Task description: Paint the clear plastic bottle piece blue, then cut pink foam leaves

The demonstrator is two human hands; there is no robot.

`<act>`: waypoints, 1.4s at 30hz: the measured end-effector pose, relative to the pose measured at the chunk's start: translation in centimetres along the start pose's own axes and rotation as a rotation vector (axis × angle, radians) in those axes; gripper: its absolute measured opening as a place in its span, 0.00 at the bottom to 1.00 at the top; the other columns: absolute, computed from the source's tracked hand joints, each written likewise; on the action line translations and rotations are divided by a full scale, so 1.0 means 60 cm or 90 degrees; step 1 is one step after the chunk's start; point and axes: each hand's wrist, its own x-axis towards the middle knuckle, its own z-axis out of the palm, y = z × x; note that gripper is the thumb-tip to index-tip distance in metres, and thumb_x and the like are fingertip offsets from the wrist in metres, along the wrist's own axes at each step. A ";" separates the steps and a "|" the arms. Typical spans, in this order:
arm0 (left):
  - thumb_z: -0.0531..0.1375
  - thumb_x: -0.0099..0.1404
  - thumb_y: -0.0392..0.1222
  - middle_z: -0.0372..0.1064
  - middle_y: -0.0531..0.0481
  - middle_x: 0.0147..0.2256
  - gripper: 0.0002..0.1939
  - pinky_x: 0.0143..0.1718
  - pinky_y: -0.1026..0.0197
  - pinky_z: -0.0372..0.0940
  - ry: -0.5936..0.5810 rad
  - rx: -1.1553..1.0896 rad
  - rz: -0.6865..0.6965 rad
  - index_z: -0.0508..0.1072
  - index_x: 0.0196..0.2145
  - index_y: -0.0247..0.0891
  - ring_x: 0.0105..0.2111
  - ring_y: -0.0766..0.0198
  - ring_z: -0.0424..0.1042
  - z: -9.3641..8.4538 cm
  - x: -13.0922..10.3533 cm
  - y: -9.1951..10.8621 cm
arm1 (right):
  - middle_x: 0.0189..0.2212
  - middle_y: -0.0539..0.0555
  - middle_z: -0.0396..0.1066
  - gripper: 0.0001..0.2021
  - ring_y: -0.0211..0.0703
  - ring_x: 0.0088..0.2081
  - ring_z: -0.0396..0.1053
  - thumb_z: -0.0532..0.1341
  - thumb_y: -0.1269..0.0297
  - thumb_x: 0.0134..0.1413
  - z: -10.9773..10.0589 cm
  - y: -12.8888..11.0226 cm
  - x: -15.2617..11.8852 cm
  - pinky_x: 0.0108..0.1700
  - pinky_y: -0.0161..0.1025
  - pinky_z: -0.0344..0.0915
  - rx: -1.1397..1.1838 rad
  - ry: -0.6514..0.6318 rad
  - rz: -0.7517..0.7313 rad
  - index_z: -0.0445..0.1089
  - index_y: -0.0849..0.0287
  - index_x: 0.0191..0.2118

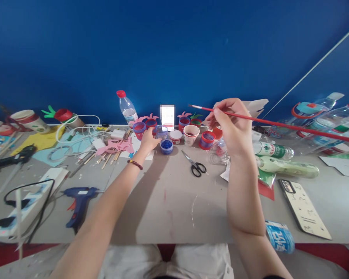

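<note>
Blue plastic marks the glue gun [80, 199] lying on the grey table [163, 217] to the left of my left forearm, and beyond it pink paper cut-outs [118, 146] are heaped near some thin sticks. Next comes my left hand [149, 140], a dark beaded bracelet [135, 164] at the wrist, with its thumb a little apart from the curved fingers at the near-left side of a clear plastic cup [162, 131]; I cannot tell whether they are closed around it. Just in front of that cup stands an open jar of blue paint [166, 146], with a white paper cup [191, 135] farther right and black-handled scissors [197, 167] lying nearer me. My right hand [231, 118] is raised above the table, thumb and fingers pinching a red paintbrush [267, 119], whose bristle end points left while its long handle slants down past my hand to the right. Farthest right on the table, a pale-cased phone [305, 209] lies flat.
</note>
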 end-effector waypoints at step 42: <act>0.66 0.56 0.51 0.76 0.51 0.27 0.12 0.32 0.60 0.75 0.096 -0.292 -0.028 0.74 0.30 0.40 0.25 0.63 0.77 -0.040 -0.208 -0.007 | 0.23 0.50 0.73 0.12 0.44 0.26 0.69 0.68 0.53 0.48 0.006 0.052 0.016 0.32 0.42 0.65 -0.356 -0.074 0.195 0.71 0.54 0.31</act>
